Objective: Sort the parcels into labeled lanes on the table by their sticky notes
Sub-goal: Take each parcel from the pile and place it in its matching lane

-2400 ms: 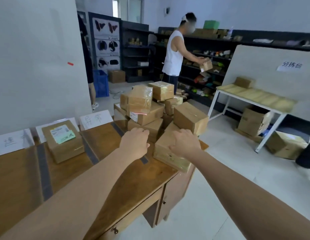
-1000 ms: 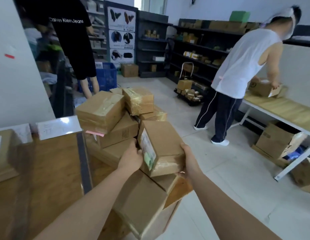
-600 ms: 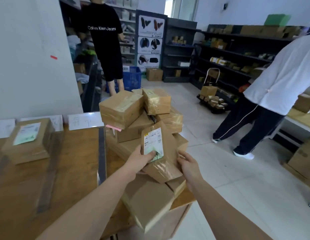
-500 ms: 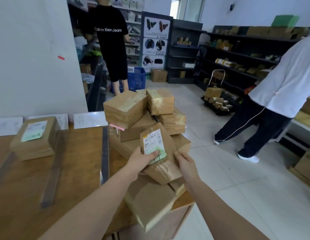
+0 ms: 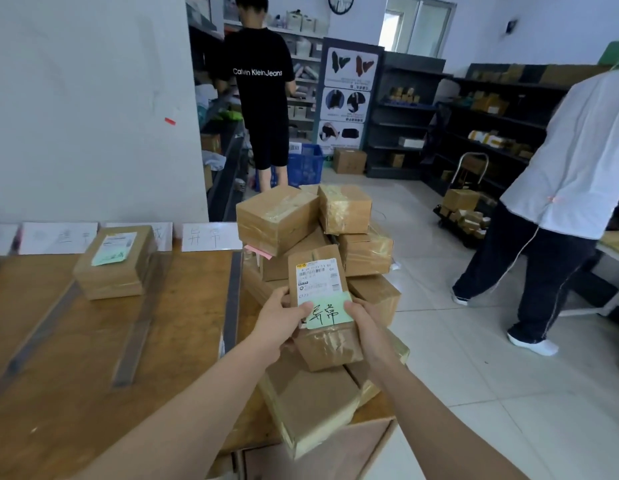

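Cardboard parcel [image 5: 327, 346] gripped by left hand [image 5: 282, 315] and right hand [image 5: 365, 323] just in front of the pile [image 5: 276, 216], green sticky note [image 5: 327, 313] up, best checked against the matching lane card [image 5: 211, 237] left of the pile before release.

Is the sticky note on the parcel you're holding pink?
No, the sticky note on the parcel gripped by the left hand and right hand is light green, not pink.

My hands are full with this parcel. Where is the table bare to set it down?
Bare: on the wooden table, the lane between two dark tape strips, before the white paper sign; also the wood in front of the lone brown cardboard box. Crowded: the right end, under the stacked brown cardboard parcels.
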The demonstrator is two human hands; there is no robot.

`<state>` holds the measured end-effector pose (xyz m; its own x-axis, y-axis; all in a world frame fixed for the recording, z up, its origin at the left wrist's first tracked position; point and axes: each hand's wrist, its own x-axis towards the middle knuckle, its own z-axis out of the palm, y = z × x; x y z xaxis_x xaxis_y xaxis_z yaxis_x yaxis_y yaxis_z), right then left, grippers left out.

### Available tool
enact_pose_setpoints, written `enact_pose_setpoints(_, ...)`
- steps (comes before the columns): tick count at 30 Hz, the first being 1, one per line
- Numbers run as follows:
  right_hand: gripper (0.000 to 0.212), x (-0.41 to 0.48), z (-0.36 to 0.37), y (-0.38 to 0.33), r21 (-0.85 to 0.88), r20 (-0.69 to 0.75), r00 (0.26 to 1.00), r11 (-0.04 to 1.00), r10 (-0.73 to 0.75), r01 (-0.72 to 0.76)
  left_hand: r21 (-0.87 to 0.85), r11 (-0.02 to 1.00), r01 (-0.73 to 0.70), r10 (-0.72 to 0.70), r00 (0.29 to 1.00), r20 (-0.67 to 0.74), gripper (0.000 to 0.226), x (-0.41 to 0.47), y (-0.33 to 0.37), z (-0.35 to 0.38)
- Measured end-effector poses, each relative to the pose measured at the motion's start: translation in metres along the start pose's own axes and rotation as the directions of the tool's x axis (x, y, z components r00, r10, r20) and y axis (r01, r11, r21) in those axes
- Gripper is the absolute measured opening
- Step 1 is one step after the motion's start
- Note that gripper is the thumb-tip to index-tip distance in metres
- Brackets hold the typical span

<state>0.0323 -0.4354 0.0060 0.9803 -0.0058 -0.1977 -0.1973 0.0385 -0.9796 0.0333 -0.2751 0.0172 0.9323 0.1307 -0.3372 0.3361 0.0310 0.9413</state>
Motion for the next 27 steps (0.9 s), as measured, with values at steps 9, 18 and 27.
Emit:
enact_pose_setpoints(9,0.038,-0.006,0.052,0.000,0.087,0.099,0.992,0.993,-0.082,0.073,-0.048,0.987,-0.152,0.145,0.982,-0.119,0.045,-0.026,0.007,-0.051)
enact_pose_setpoints(18,0.034,-0.019,0.147,-0.011,0.129,0.240,0.967,0.990,-0.081,0.051,-0.033,0.977,-0.210,0.193,0.943,-0.273,0.042,-0.055,0.019,-0.143)
enact_pose_setpoints(27,0.033,-0.038,0.236,-0.016,0.137,0.228,0.974,0.990,-0.004,-0.028,-0.049,0.984,-0.169,0.148,0.947,-0.285,0.055,-0.056,0.017,-0.237)
